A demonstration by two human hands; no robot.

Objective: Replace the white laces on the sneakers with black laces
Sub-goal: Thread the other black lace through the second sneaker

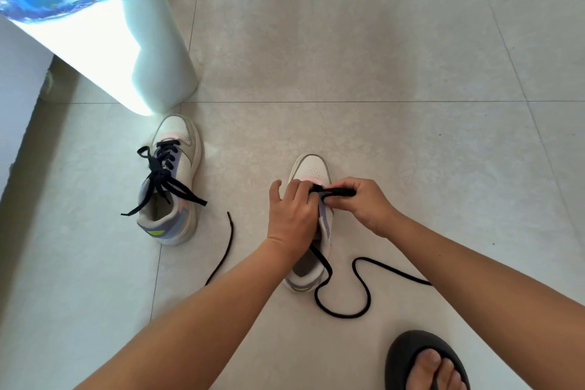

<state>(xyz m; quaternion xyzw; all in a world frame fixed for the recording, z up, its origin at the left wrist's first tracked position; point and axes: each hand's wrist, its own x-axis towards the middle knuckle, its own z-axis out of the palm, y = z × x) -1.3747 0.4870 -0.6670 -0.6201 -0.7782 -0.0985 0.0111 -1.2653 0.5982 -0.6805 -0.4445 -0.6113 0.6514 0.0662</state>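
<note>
Second sneaker [311,168], lowest eyelets: right hand [364,203] pinches the black lace [340,191], left hand [292,215] apparently steadying the tongue; next, thread crosswise upward.

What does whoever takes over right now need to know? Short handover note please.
Right hand: pinches the black lace at the near sneaker's toe-end eyelets.
Left hand: rests on that sneaker, fingers at the eyelets; grip unclear.
Lace tails trail loose on the floor on both sides.
Done: far sneaker fully laced in black.
Left: thread the remaining eyelets on the near sneaker.
</note>
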